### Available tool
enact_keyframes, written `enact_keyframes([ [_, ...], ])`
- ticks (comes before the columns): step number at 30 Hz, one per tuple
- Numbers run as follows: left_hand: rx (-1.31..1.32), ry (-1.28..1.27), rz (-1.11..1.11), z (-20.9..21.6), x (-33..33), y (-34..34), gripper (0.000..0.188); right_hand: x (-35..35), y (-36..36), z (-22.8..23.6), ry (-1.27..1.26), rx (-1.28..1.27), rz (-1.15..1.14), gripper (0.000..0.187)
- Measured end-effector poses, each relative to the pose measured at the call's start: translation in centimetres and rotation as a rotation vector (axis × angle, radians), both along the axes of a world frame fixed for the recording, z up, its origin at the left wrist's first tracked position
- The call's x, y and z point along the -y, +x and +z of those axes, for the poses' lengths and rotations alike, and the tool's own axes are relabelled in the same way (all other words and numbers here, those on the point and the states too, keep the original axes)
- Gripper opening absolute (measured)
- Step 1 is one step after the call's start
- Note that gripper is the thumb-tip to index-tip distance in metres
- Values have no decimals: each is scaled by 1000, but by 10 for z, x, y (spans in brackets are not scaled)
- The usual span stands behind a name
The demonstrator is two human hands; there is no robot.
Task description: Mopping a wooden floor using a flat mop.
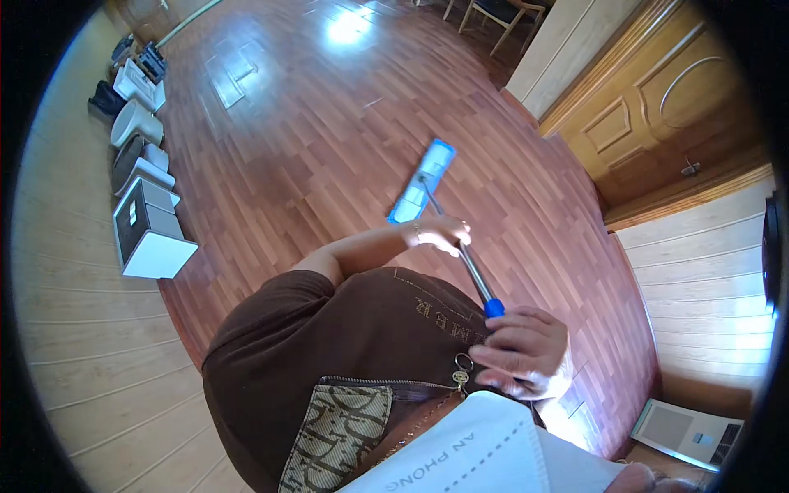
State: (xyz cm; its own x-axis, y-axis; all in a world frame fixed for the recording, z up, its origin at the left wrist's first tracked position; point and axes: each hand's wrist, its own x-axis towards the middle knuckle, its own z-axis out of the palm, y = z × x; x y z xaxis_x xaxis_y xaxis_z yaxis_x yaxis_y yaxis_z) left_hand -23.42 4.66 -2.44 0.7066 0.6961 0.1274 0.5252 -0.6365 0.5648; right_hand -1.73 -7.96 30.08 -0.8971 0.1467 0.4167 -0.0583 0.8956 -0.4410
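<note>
A flat mop with a blue rectangular head (421, 182) rests on the reddish-brown plank floor, lying at a slant ahead of me. Its thin metal pole (474, 271) runs back toward my body and carries a blue collar (493, 308) near the top. My left hand (441, 233) is closed around the middle of the pole, my arm reaching across in front of my brown shirt. Close to the blue collar, my right hand (523, 351) has its fingers curled about the upper end of the handle; that end is hidden by the hand.
Along the left wall stand a white-and-grey box-shaped appliance (160, 234), a white rounded bin (136, 123) and several other items. A wooden door (657, 107) is on the right. A white-and-grey unit (686, 434) sits at lower right, and a wooden chair (503, 18) at the back.
</note>
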Motion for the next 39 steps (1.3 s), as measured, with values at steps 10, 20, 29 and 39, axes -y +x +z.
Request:
enact_keyframes([
  [10, 141, 29, -103, 48, -7, 27, 22, 0, -2, 3, 45, -273, -90, 40],
  [20, 33, 95, 189, 6, -42, 6, 10, -4, -11, -55, -104, -599, -420, 25],
  [29, -55, 33, 570, -30, -83, -88, 5, -45, -60, -135, -391, -581, -586, 23],
  [39, 52, 243, 975, -77, -44, -204, 24, -90, -130, -152, -432, -342, -265, 20],
])
